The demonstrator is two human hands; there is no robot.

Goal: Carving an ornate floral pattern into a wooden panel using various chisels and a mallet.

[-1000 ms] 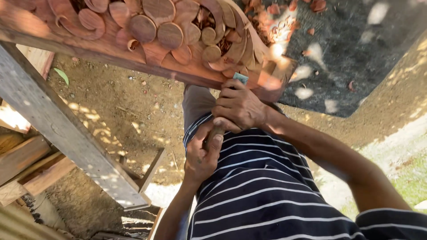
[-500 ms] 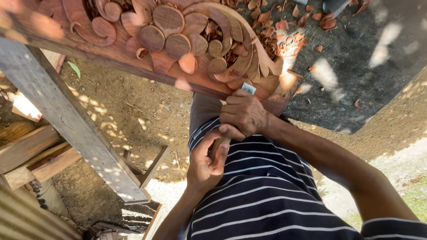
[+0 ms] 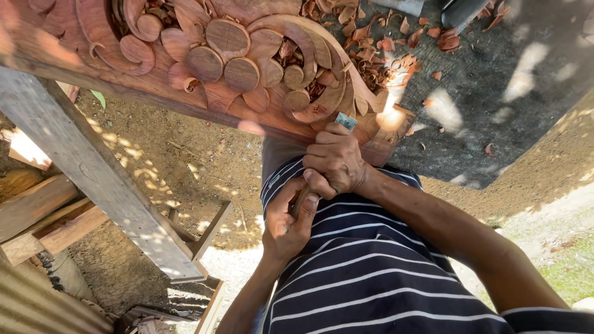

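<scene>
A reddish carved wood panel (image 3: pixel 204 68) with scrolls and round discs lies across the top of the head view. My right hand (image 3: pixel 335 162) is closed around the upper shaft of a chisel (image 3: pixel 344 121), whose metal tip touches the panel's near edge. Below it, my left hand (image 3: pixel 288 221) grips the chisel's wooden handle against my striped shirt.
Red wood shavings (image 3: pixel 383 46) lie scattered on the dark bench surface (image 3: pixel 495 111) at upper right. A grey wooden beam (image 3: pixel 93 179) slants under the panel at left. Planks (image 3: pixel 43 216) and corrugated sheet (image 3: pixel 37 309) lie on the dirt ground at lower left.
The view has shifted, so the panel and my hands sit lower in the frame. Both hands keep hold of the chisel at the panel's edge; the left hand has slid slightly down the handle.
</scene>
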